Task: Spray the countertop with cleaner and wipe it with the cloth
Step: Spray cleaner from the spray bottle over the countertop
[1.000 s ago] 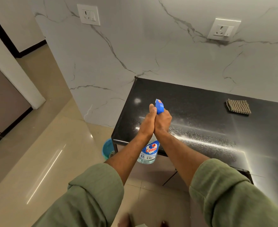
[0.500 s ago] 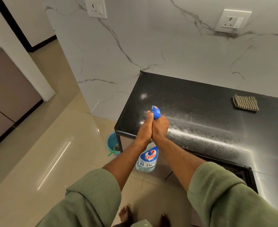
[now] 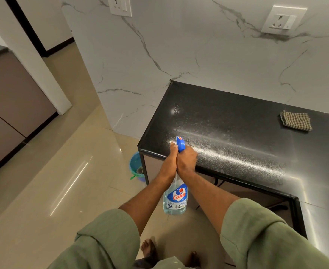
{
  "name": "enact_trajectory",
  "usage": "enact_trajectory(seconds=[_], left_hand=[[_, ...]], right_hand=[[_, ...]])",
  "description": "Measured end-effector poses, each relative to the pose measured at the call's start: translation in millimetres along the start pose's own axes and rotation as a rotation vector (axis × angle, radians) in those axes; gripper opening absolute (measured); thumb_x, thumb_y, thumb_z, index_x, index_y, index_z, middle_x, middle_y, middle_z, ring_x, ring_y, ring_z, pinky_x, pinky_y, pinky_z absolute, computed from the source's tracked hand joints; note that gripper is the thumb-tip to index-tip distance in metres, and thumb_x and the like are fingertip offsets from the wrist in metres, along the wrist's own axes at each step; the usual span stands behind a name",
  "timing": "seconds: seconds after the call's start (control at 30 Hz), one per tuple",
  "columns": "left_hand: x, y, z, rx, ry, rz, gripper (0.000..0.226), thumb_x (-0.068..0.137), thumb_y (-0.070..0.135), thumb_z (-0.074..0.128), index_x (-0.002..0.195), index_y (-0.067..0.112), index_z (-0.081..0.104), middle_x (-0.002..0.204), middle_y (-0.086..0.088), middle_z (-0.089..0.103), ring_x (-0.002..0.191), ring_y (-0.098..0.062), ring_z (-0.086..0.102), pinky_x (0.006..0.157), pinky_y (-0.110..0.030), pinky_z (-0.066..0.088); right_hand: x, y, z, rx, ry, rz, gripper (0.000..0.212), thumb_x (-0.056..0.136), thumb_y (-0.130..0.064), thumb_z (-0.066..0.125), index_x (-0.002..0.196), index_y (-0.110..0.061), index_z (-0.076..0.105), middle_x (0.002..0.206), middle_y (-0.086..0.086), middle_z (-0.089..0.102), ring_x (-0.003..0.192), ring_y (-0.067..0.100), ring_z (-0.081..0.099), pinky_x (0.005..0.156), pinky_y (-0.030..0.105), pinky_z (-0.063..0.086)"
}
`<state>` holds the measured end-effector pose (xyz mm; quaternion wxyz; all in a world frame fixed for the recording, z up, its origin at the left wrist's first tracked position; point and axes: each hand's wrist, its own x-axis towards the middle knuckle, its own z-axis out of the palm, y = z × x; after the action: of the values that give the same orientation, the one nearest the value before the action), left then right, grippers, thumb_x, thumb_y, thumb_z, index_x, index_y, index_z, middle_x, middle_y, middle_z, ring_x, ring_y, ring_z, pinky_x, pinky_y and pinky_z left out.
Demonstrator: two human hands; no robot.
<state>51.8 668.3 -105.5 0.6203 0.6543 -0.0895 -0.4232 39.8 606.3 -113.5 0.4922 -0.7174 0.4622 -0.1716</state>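
Observation:
A clear spray bottle (image 3: 175, 199) of blue cleaner with a blue trigger head hangs upright just off the front left corner of the black countertop (image 3: 227, 117). My left hand (image 3: 170, 162) and my right hand (image 3: 186, 161) both grip its neck, pressed together, with the nozzle pointing over the counter. A wide band of fine white droplets covers the counter from the near left corner toward the right. A folded checked cloth (image 3: 296, 121) lies flat at the far right of the counter, well away from both hands.
A white marble wall with two sockets (image 3: 120, 5) (image 3: 283, 19) backs the counter. A blue bucket (image 3: 137, 167) stands on the beige tiled floor beside the counter's left end. My bare feet (image 3: 148, 249) show below. Brown cabinets line the left.
Both hands and the bottle have drawn back toward me and lower, from over the counter to its front left corner. The view has tilted down, showing my feet.

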Motion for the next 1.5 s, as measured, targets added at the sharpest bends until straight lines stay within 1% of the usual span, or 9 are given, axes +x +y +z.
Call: enact_trajectory(seconds=[0.17, 0.33, 0.47, 0.63, 0.77, 0.97, 1.2, 1.33, 1.5], left_hand=[[0.2, -4.3, -2.9, -0.011, 0.029, -0.006, 0.045, 0.11, 0.049, 0.023, 0.102, 0.024, 0.06, 0.098, -0.007, 0.067, 0.093, -0.013, 0.066, 0.087, -0.025, 0.054], [6.2, -5.1, -3.0, 0.002, 0.064, -0.008, 0.048, 0.109, 0.054, 0.024, 0.102, 0.027, 0.063, 0.098, -0.006, 0.07, 0.101, -0.019, 0.07, 0.094, -0.033, 0.055], [5.1, -5.1, -0.8, -0.014, 0.072, 0.0, 0.047, 0.109, 0.052, 0.023, 0.102, 0.026, 0.061, 0.103, -0.009, 0.068, 0.098, -0.015, 0.067, 0.102, -0.038, 0.052], [2.8, -6.6, 5.4, 0.007, 0.057, -0.012, 0.049, 0.109, 0.053, 0.024, 0.105, 0.024, 0.063, 0.106, -0.01, 0.069, 0.107, -0.021, 0.067, 0.102, -0.038, 0.052], [2.6, -5.4, 17.4, 0.001, 0.031, -0.036, 0.05, 0.108, 0.055, 0.026, 0.101, 0.026, 0.065, 0.104, -0.008, 0.07, 0.101, -0.016, 0.068, 0.098, -0.036, 0.054], [0.8, -2.3, 40.8, 0.056, -0.021, -0.074, 0.065, 0.105, 0.063, 0.024, 0.114, 0.018, 0.07, 0.114, -0.017, 0.073, 0.111, -0.025, 0.069, 0.106, -0.046, 0.053], [4.9, -3.7, 63.5, 0.098, -0.063, -0.09, 0.07, 0.104, 0.067, 0.023, 0.117, 0.017, 0.07, 0.114, -0.016, 0.074, 0.11, -0.024, 0.07, 0.105, -0.047, 0.054], [4.7, -5.6, 71.9, 0.105, -0.086, -0.09, 0.068, 0.105, 0.064, 0.024, 0.117, 0.017, 0.071, 0.113, -0.014, 0.074, 0.109, -0.023, 0.071, 0.103, -0.044, 0.055], [6.1, -5.1, 81.0, 0.109, -0.099, -0.079, 0.064, 0.105, 0.064, 0.026, 0.11, 0.021, 0.073, 0.111, -0.013, 0.075, 0.109, -0.024, 0.071, 0.105, -0.048, 0.054]], right_hand=[[0.8, 2.1, 2.0, -0.026, -0.027, 0.003, 0.022, 0.098, -0.025, 0.065, 0.099, -0.003, 0.068, 0.085, 0.01, 0.065, 0.07, 0.015, 0.058, 0.057, 0.022, 0.04], [8.1, 3.5, 1.4, -0.097, -0.064, -0.002, 0.018, 0.099, -0.024, 0.061, 0.094, -0.006, 0.066, 0.08, 0.006, 0.061, 0.059, 0.006, 0.05, 0.051, 0.017, 0.031], [10.7, 6.3, 2.6, -0.092, -0.078, 0.009, 0.02, 0.099, -0.026, 0.062, 0.093, -0.007, 0.066, 0.078, 0.005, 0.06, 0.059, 0.006, 0.05, 0.051, 0.018, 0.032], [10.9, 13.1, -2.5, -0.061, -0.082, 0.029, 0.02, 0.099, -0.026, 0.062, 0.088, -0.01, 0.063, 0.072, 0.001, 0.057, 0.06, 0.007, 0.05, 0.051, 0.018, 0.033], [13.3, 17.3, -16.7, -0.07, -0.048, 0.044, 0.023, 0.1, -0.029, 0.062, 0.085, -0.012, 0.061, 0.069, -0.002, 0.054, 0.059, 0.006, 0.049, 0.051, 0.018, 0.032], [18.6, 28.6, -37.4, -0.08, 0.014, 0.055, 0.023, 0.099, -0.03, 0.063, 0.084, -0.012, 0.062, 0.073, 0.002, 0.059, 0.06, 0.009, 0.052, 0.052, 0.02, 0.034], [20.9, 37.7, -59.4, -0.034, 0.073, 0.111, 0.021, 0.098, -0.024, 0.062, 0.082, -0.011, 0.061, 0.072, 0.002, 0.058, 0.061, 0.011, 0.053, 0.052, 0.02, 0.035], [20.1, 41.7, -70.0, -0.056, 0.101, 0.121, 0.035, 0.099, -0.027, 0.062, 0.067, -0.019, 0.052, 0.063, -0.002, 0.053, 0.058, 0.012, 0.053, 0.049, 0.021, 0.033], [18.1, 40.3, -80.1, -0.002, 0.149, 0.14, 0.032, 0.098, -0.026, 0.062, 0.069, -0.016, 0.054, 0.068, 0.004, 0.058, 0.063, 0.018, 0.057, 0.058, 0.028, 0.045]])
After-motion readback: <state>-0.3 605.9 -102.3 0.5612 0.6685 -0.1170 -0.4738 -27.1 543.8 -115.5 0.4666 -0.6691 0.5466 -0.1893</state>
